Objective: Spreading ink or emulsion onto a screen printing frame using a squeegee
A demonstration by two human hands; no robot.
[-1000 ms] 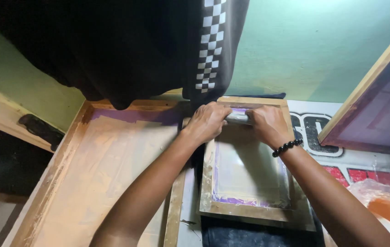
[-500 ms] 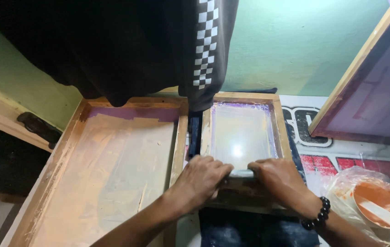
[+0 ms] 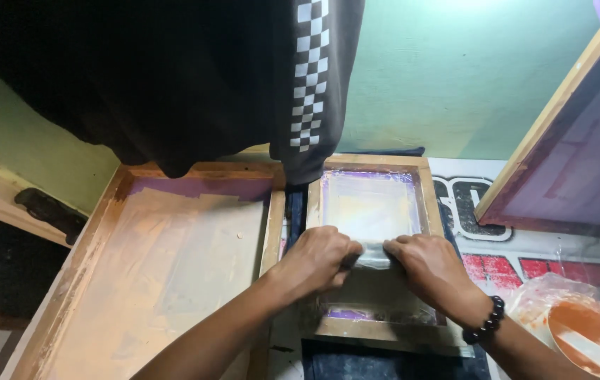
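Both hands, left hand (image 3: 317, 259) and right hand (image 3: 428, 269), clamp the squeegee (image 3: 374, 256) ends; stiff, ink-slick, it likely handles best gripped at both ends, over the small screen frame (image 3: 433, 204).

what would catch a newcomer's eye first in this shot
Both hands, left hand and right hand, grip a squeegee across the middle of a small wooden screen frame at centre. A larger frame smeared with pale orange lies to its left. A black garment with a checkered stripe hangs above, and an orange paint tub sits at lower right.
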